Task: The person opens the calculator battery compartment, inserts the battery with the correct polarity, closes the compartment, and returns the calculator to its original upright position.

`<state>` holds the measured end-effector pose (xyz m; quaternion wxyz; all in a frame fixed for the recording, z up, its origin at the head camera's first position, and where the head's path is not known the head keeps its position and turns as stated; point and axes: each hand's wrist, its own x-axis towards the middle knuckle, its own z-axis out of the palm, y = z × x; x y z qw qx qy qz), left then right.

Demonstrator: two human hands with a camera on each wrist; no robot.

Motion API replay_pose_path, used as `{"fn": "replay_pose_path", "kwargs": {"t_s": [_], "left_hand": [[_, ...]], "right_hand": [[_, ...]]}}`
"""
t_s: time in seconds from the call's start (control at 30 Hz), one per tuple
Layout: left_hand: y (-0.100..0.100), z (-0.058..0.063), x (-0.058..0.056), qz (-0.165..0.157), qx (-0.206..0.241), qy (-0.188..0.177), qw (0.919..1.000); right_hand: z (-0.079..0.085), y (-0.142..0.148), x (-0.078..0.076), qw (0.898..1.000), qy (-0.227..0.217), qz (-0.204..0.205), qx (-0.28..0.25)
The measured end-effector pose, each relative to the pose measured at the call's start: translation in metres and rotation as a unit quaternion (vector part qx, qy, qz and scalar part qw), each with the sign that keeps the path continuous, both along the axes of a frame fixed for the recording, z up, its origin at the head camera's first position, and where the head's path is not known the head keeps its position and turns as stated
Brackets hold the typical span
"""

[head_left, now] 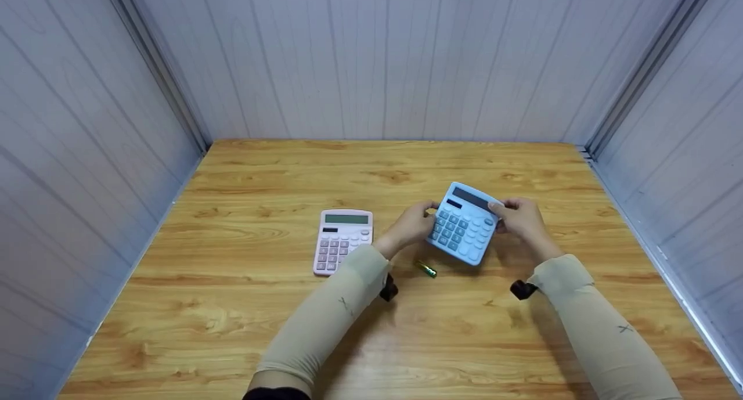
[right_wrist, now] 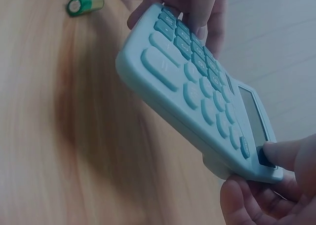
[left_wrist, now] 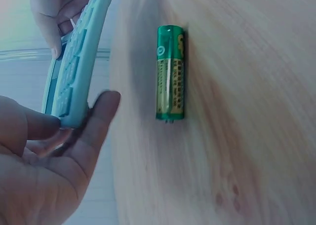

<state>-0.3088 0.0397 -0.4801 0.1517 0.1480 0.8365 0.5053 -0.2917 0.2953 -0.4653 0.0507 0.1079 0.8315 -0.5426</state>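
A blue calculator (head_left: 462, 224) is held tilted above the table between both hands, its keys and display facing up. My left hand (head_left: 413, 224) grips its left edge, thumb on the key side and fingers beneath. At the upper right corner my right hand (head_left: 520, 219) pinches it, the thumb lying on the end of the display and the fingers curled under. Below the calculator a green and gold battery (left_wrist: 170, 73) lies on the wood, close to the left wrist. The calculator's underside is hidden in the head view.
A pink calculator (head_left: 346, 233) lies face up left of the blue one, its lower right part covered by the left forearm. The wooden table (head_left: 244, 307) is bounded by pale panel walls (head_left: 371, 63) at the back and both sides.
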Motion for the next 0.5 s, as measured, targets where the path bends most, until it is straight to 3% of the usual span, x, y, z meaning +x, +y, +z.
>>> {"fn": "replay_pose_path", "kwargs": {"t_s": [0.23, 0.5], "left_hand": [[-0.009, 0.007, -0.001, -0.003, 0.064, 0.001, 0.9980], [-0.023, 0.015, -0.001, -0.012, 0.079, 0.016, 0.9967]], "right_hand": [[0.010, -0.009, 0.000, 1.000, 0.013, -0.015, -0.024], [0.018, -0.018, 0.004, 0.999, 0.020, 0.000, -0.033]]}}
